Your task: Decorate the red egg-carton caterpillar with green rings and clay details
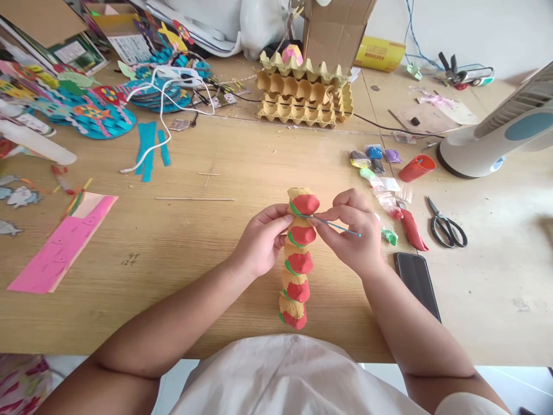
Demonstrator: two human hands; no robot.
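Note:
A strip of egg carton cups (298,263), tan with red and green clay on each cup, runs upright in the picture above the table's near edge. My left hand (264,239) pinches the strip's left side near its top cup. On the other side my right hand (353,233) has its fingers closed on a thin blue stick (341,227), which points down to the right. The stick's other end lies across the strip between the top two cups, close to my left thumb.
Scissors (447,223), a phone (417,282), a red-handled knife (413,229) and a red cup (417,168) lie right. Egg cartons (298,109) stand at the back. A wooden stick (194,199) and pink paper (64,245) lie left. A white fan (488,144) stands far right.

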